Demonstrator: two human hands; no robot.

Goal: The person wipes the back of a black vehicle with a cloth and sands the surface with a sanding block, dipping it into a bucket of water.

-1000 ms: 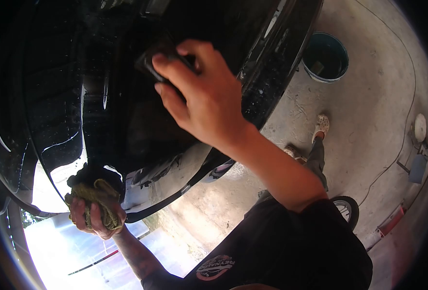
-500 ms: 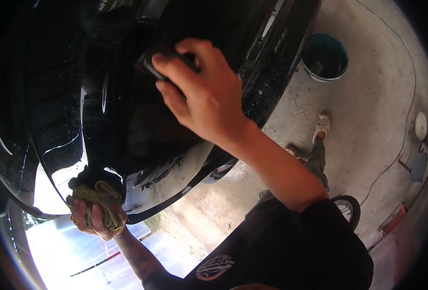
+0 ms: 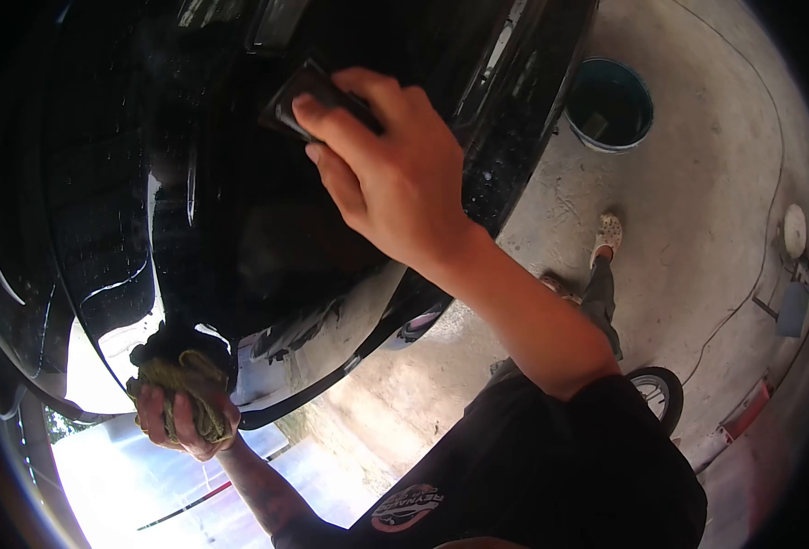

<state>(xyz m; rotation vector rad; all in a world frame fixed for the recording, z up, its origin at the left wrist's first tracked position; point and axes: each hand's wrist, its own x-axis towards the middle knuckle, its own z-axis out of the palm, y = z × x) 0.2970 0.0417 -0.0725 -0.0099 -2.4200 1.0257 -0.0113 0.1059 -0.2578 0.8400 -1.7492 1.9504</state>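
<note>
The dark rectangular sponge pad point(image 3: 305, 99) lies flat against the glossy black car body panel point(image 3: 240, 210), high on the panel near the top of the head view. The right hand point(image 3: 391, 178) presses it there, fingers curled over its upper edge and closed on it, thumb hidden behind the palm. Water droplets speckle the panel beside the pad.

Lower left, the left hand point(image 3: 185, 416) is clenched tight around a crumpled olive-green cloth point(image 3: 185, 384), held at the panel's lower edge. The two hands are well apart.

The panel curves away to the left and ends on the right in a rim that runs diagonally down toward the lower centre. Beyond that rim lies open grey concrete floor point(image 3: 697, 238). On it stand a round teal bucket point(image 3: 610, 105), near the panel's upper right corner, and farther right a thin cable point(image 3: 770, 220). A white shoe point(image 3: 609, 231) and a small black wheel point(image 3: 658, 393) sit near the right forearm.
</note>
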